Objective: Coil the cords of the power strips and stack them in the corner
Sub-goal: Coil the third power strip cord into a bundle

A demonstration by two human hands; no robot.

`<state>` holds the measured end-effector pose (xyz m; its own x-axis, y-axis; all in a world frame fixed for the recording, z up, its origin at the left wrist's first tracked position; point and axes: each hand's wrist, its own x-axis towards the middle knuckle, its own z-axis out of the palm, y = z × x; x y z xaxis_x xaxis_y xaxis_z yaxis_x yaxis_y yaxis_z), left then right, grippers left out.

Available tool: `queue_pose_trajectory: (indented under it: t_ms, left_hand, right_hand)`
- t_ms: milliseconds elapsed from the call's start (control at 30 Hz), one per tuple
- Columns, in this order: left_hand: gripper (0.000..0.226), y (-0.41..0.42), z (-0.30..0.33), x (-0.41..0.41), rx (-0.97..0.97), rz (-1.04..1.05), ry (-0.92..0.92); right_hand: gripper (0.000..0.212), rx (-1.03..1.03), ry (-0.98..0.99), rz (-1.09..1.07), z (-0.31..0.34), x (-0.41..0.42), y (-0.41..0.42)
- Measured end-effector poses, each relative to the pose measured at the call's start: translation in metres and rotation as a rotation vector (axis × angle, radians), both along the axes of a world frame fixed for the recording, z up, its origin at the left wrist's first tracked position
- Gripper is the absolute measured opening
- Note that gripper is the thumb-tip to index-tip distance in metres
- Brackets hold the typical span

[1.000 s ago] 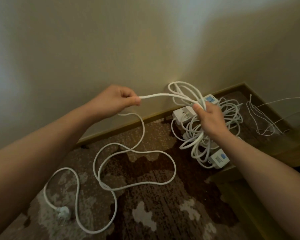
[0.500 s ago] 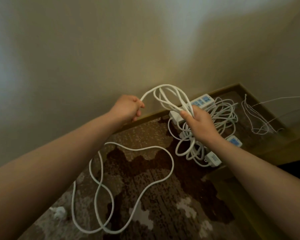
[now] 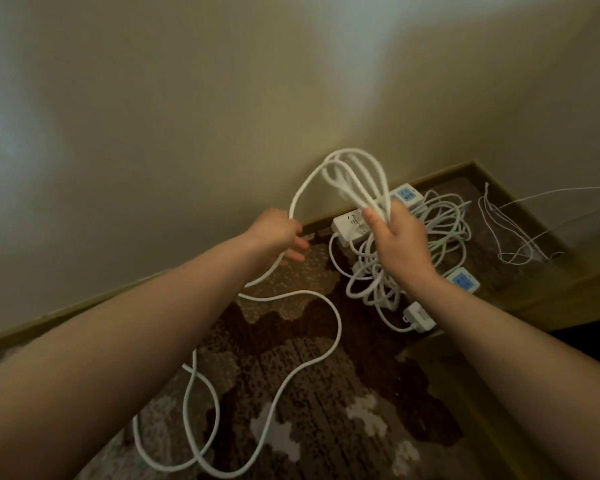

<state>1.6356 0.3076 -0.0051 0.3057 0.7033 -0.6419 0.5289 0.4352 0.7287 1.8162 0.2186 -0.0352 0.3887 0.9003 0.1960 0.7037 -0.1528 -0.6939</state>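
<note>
My right hand [image 3: 397, 239] grips a bundle of white cord loops [image 3: 355, 174] that stand up above its fingers. From the bundle the thick white cord [image 3: 333, 320] arcs left into my left hand [image 3: 279, 233], which holds it loosely with fingers partly spread. The cord then trails in wide loops over the carpet toward me. Below my right hand lies a white power strip [image 3: 347, 225] by the baseboard, and a pile of coiled cords [image 3: 443, 230] with more strips [image 3: 407, 195] fills the corner.
Another strip with blue sockets [image 3: 463, 280] and a white plug block [image 3: 419, 317] lie right of the pile. Thin white string [image 3: 509, 237] lies in the far right corner. Wooden baseboard [image 3: 118, 292] lines the walls. The carpet [image 3: 326, 410] is brown with pale patches.
My left hand has slid down the cord and moved right toward my right hand, its fingers loosening. The loop bundle stands taller. The loose cord on the carpet has been drawn in.
</note>
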Motion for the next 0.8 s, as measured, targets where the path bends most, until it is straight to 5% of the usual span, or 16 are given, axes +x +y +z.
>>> queue_pose_trajectory:
  t_ms: [233, 433, 800]
  left_hand:
    - [0.032, 0.002, -0.004, 0.010, -0.116, 0.324, -0.364]
    - [0.034, 0.004, 0.003, 0.014, -0.200, 0.354, -0.404]
    - [0.028, -0.002, 0.019, 0.037, -0.351, 0.617, -0.676]
  right_hand:
    - [0.035, -0.084, -0.080, 0.120, 0.005, -0.015, 0.005]
    - [0.029, -0.127, -0.142, 0.192, 0.000, -0.021, 0.007]
    - [0.035, -0.117, 0.245, 0.175, -0.002, -0.035, 0.007]
